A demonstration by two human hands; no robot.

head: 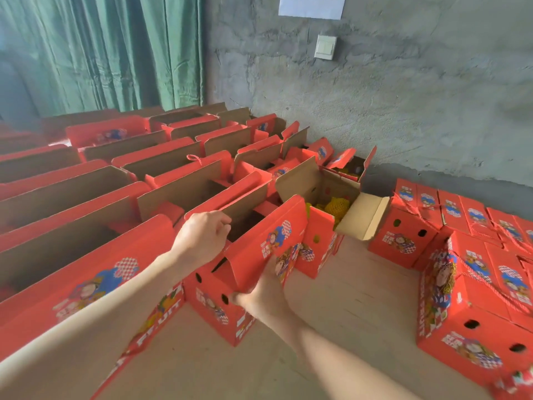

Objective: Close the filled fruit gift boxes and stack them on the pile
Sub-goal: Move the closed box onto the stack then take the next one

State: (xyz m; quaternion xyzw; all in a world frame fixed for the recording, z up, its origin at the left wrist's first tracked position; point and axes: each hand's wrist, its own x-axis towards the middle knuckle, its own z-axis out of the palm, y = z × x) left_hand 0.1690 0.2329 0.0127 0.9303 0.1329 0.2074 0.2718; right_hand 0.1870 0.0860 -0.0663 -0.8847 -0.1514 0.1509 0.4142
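Observation:
An open red fruit gift box (213, 301) stands on the floor at the centre, its long red lid flap (268, 243) raised. My left hand (203, 238) grips the box's far brown cardboard flap at its top edge. My right hand (259, 293) holds the near lid flap from below, fingers under its lower edge. To the right, another open box (320, 246) shows yellow netted fruit (334, 207) inside. The pile of closed boxes (473, 287) with red rope handles stands at the right.
Rows of open red boxes (115, 180) fill the left and back, up to a green curtain (101, 53). A grey concrete wall (403, 111) with a light switch (325, 47) runs behind. Bare floor (354, 298) lies between the open boxes and the pile.

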